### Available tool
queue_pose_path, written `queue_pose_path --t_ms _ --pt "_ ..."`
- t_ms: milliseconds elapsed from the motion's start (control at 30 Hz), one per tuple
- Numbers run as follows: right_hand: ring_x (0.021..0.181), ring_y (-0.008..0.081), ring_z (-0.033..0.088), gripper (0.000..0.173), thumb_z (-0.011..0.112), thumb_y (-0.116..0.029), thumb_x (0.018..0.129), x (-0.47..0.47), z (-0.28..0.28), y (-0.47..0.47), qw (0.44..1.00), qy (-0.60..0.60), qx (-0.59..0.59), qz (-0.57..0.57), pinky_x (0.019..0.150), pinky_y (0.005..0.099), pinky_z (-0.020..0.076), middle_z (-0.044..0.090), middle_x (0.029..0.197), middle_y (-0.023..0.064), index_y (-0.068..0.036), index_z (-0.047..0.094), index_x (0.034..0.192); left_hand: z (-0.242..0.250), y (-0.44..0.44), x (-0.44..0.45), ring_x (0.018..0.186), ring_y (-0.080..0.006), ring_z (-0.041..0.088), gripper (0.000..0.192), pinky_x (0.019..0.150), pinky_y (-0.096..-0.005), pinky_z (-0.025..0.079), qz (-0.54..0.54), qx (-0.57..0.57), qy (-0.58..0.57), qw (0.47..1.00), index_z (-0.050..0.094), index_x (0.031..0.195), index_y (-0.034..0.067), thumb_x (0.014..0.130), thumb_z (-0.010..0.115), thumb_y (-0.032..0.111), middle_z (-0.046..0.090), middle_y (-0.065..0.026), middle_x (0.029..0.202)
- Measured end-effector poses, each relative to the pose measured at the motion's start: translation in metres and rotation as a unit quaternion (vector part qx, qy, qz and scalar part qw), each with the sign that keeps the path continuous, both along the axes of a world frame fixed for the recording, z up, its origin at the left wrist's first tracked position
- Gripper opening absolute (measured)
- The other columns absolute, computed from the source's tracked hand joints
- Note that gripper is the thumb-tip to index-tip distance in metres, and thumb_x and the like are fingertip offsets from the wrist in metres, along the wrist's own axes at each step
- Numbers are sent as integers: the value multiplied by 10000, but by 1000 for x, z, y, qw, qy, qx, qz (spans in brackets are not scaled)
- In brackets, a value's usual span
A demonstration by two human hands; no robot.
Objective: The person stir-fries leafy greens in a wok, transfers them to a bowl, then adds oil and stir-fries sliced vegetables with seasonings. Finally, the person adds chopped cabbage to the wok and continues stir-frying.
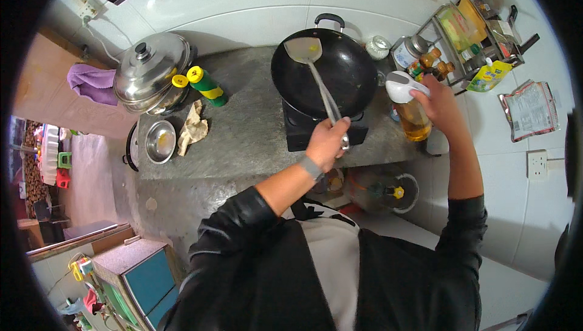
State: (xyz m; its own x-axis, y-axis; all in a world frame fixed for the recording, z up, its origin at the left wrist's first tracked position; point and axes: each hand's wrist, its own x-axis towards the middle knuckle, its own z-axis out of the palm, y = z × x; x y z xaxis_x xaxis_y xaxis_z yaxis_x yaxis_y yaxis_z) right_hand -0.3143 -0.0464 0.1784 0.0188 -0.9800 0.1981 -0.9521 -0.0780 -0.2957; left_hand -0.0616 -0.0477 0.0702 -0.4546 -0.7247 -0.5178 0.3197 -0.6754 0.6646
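Note:
My left hand [327, 143] grips the handle of a metal wok spatula [304, 50], whose blade is raised over the black wok [346, 76] and bears a small yellow patch. The wok sits on a black stove [303, 130]. To its right, my right hand [435, 101] holds the white top of a clear oil dispenser [414, 123] with amber liquid low in it. A glass jar with white contents [378, 47] stands behind, beside spice bottles [428, 60].
Left on the grey counter [241, 135] are a lidded steel pot [152, 64], a green bottle [212, 89], a crumpled cloth [193, 128] and a steel bowl [161, 142]. A wall rack [483, 35] holds packets and knives. A gas cylinder [373, 190] stands below.

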Motion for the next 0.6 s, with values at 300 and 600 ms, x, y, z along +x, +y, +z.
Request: queue_pose_path --t_ms 300,600 --pt "803 416 579 305 638 -240 807 81 -9 -74 975 125 137 119 688 453 449 590 801 258 34 523 880 1 20 115 447 -72 394 208 402 -234 293 -25 -145 -68 987 463 749 82 885 556 208 459 11 564" --pt "860 399 592 350 654 -253 783 116 -43 -149 956 202 155 143 759 452 472 611 872 257 60 568 914 -10 46 156 490 -76 413 135 450 -237 319 -52 -162 -90 981 505 779 61 840 572 161 469 14 581"
